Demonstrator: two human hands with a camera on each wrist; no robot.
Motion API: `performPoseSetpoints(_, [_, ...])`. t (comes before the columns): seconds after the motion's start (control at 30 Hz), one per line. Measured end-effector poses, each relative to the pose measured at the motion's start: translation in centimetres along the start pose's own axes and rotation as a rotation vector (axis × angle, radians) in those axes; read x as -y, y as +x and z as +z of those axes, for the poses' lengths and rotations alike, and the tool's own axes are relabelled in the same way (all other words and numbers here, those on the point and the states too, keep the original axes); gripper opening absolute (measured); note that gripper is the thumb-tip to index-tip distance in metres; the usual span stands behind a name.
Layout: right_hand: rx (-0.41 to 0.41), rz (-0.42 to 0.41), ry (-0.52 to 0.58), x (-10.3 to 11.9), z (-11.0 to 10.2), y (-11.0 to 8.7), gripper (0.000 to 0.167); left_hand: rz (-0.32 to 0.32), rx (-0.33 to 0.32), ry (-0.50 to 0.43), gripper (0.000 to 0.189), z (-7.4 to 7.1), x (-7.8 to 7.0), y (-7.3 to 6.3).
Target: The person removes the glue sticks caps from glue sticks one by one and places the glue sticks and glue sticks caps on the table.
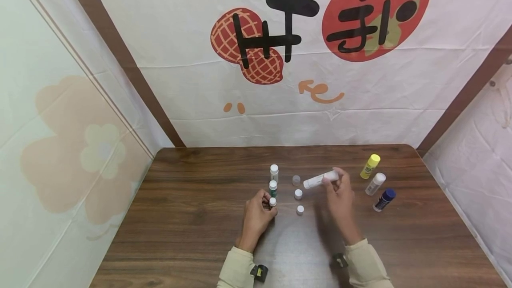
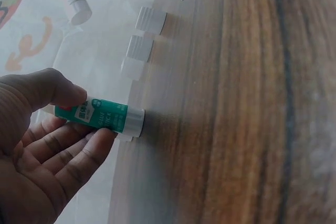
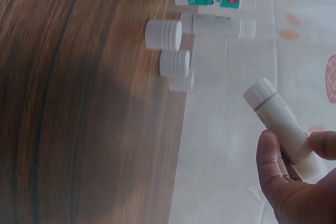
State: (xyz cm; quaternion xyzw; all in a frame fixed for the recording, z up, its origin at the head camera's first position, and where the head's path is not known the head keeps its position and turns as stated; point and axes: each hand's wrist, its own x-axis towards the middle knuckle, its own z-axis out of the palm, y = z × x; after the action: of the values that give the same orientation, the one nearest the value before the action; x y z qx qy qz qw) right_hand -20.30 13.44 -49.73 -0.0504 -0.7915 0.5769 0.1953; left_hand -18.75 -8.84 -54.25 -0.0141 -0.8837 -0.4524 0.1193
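My left hand (image 1: 256, 219) pinches a green-labelled glue stick (image 2: 97, 115) between thumb and fingers; its white base stands on the table. Just beyond it, in the head view, a second green glue stick (image 1: 273, 189) and a white glue stick (image 1: 274, 172) stand upright in a row. Above the table, my right hand (image 1: 341, 197) grips another white glue stick (image 3: 281, 121), tilted, by one end between thumb and fingers. Between the hands, a clear cap (image 1: 296, 180) and two white caps, one in the middle (image 1: 298, 194) and one nearer (image 1: 300, 210), sit in a line.
To the right stand a yellow glue stick (image 1: 370, 166), a white one (image 1: 375, 184) and a dark blue one (image 1: 384, 200). The wooden table (image 1: 192, 217) ends at a printed cloth wall (image 1: 192, 92) behind. A pale cloth also hangs along each side.
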Motion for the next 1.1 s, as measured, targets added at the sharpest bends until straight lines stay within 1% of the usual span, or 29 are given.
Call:
performPoseSetpoints(0.17, [0.025, 0.046, 0.087, 0.1, 0.3, -0.3, 0.041, 0.007, 0.013, -0.013, 0.028, -0.1, -0.2, 0.0])
performPoseSetpoints(0.37, [0.064, 0.091, 0.211, 0.1, 0.5, -0.3, 0.041, 0.006, 0.047, -0.079, 0.030, -0.4, -0.3, -0.1])
performPoseSetpoints(0.5, [0.091, 0.115, 0.250, 1.5, 0.1, -0.6, 0.040, 0.032, 0.029, -0.048, 0.035, -0.9, -0.6, -0.1])
performPoseSetpoints(0.6, [0.104, 0.123, 0.277, 1.8, 0.2, -0.7, 0.040, 0.080, 0.005, -0.039, 0.037, -1.4, -0.8, 0.0])
performPoseSetpoints(0.7, [0.113, 0.121, 0.310, 1.3, 0.7, -0.8, 0.039, 0.124, -0.001, -0.076, 0.037, -1.8, -1.1, 0.2])
performPoseSetpoints(0.8, [0.129, 0.124, 0.338, 1.5, 1.0, -1.3, 0.039, 0.156, -0.004, -0.093, 0.038, -2.1, -1.6, 0.4])
performPoseSetpoints(0.87, [0.134, 0.136, 0.356, 1.6, 1.2, -1.6, 0.039, 0.172, -0.006, -0.083, 0.039, -2.4, -2.1, 0.4])
performPoseSetpoints(0.97, [0.143, 0.150, 0.376, 1.6, 1.5, -1.9, 0.039, 0.227, -0.007, -0.044, 0.040, -2.5, -2.9, 0.5])
performPoseSetpoints(1.1, [0.163, 0.155, 0.414, 1.5, 1.8, -2.2, 0.038, 0.306, -0.005, 0.001, 0.041, -2.4, -3.6, 0.7])
